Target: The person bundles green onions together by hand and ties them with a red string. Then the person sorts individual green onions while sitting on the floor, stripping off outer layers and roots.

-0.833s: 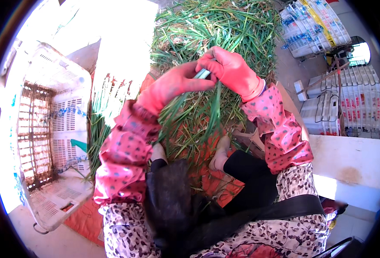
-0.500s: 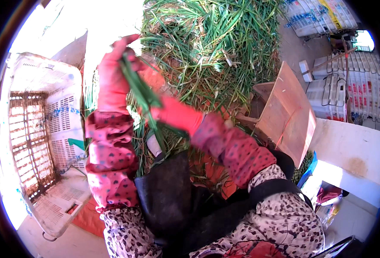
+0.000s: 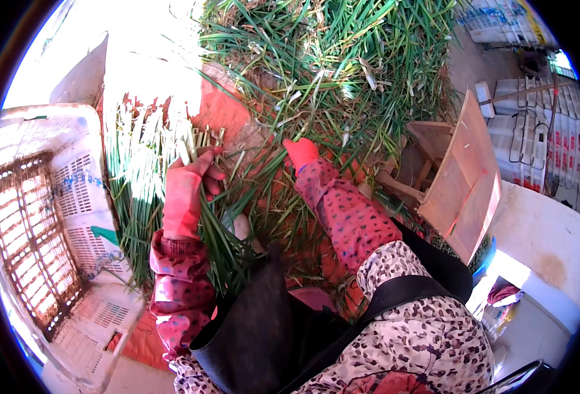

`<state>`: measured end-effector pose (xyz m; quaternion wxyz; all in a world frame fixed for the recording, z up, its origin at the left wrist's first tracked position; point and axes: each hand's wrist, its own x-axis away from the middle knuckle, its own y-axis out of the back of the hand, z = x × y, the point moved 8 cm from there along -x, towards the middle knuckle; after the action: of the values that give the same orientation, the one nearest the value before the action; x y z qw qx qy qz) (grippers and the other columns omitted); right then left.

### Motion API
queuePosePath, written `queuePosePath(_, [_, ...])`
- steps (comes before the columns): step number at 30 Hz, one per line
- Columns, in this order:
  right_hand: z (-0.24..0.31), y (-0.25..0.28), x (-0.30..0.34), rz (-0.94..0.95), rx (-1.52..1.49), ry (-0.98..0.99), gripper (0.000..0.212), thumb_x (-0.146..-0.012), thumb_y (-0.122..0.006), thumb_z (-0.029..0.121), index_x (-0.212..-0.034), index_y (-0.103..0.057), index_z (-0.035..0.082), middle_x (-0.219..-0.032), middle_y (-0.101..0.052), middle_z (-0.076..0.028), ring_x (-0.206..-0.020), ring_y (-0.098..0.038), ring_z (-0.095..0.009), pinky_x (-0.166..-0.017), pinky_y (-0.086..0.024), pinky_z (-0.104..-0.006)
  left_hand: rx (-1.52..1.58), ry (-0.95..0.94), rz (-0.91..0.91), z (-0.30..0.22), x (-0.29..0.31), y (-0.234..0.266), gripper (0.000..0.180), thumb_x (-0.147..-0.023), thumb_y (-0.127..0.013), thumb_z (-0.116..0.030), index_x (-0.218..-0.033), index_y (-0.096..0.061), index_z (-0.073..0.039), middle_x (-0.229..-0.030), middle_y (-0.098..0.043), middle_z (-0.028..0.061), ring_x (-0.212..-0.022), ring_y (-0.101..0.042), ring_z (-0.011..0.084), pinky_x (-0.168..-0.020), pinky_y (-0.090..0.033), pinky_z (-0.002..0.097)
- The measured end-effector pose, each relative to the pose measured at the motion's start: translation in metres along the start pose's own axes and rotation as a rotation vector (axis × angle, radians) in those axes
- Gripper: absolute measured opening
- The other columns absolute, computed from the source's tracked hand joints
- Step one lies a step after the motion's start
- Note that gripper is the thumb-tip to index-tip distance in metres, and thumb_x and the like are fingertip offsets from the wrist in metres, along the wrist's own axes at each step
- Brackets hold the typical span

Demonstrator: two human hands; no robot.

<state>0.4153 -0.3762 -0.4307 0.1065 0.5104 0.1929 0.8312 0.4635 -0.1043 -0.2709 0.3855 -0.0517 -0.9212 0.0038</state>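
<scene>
My left hand (image 3: pixel 191 184), in an orange-red glove, has its fingers curled round a bunch of green chive-like stalks (image 3: pixel 227 246). The long leaves hang below the palm toward my lap, and pale stem ends show just past the fingers. Beside it on the left lies a row of trimmed stalks (image 3: pixel 135 177), cut ends pointing away from me. My right hand (image 3: pixel 301 153), gloved alike, is closed at the near edge of a big loose pile of the same green stalks (image 3: pixel 342 59). Thin leaves show at its fingertips; the grip itself is partly hidden.
A white slatted plastic crate (image 3: pixel 99 315) lies on its side at left. Right of the pile stands a small wooden stool or frame (image 3: pixel 460 177). White crates (image 3: pixel 523 131) are stacked at far right. A red sheet (image 3: pixel 221 105) covers the floor under the stalks. A black apron (image 3: pixel 250 328) covers my lap.
My hands have parted. The left has come down nearer beside the row of stalks, while the right has swung rightward and away from me to the pile's edge. The view has shifted slightly.
</scene>
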Motion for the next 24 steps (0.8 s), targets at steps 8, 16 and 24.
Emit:
queuePosePath(8, [0.032, -0.022, 0.094, 0.622, -0.315, 0.317, 0.032, -0.096, -0.048, 0.029, -0.108, -0.059, 0.002, -0.086, -0.067, -0.009, -0.066, -0.067, -0.019, -0.049, -0.051, -0.0277, -0.124, -0.148, 0.106, 0.016, -0.017, -0.052, 0.023, -0.09, -0.057, -0.018, -0.107, -0.066, -0.004, -0.085, -0.069, 0.0069, -0.071, -0.064, 0.014, -0.059, -0.048, 0.0266])
queuePosePath(16, [0.061, -0.014, 0.149, 0.754, 0.215, 0.311, 0.029, -0.094, -0.044, 0.028, -0.098, -0.06, 0.004, -0.072, -0.067, -0.008, -0.056, -0.065, -0.017, -0.043, -0.047, -0.0256, -0.108, -0.028, 0.418, 0.046, -0.011, -0.101, 0.03, -0.086, -0.063, -0.023, -0.111, -0.064, -0.006, -0.085, -0.068, 0.007, -0.066, -0.062, 0.0151, -0.055, -0.048, 0.0278])
queuePosePath(24, [0.059, 0.096, 0.069, 0.183, -0.025, 0.353, 0.028, -0.092, -0.051, 0.03, -0.092, -0.061, 0.004, -0.078, -0.064, -0.006, -0.056, -0.059, -0.014, -0.047, -0.047, -0.027, 0.077, 0.246, 0.502, 0.052, 0.006, -0.096, 0.025, -0.088, -0.058, -0.012, -0.109, -0.061, 0.0, -0.075, -0.066, 0.009, -0.052, -0.059, 0.0145, -0.046, -0.046, 0.0246])
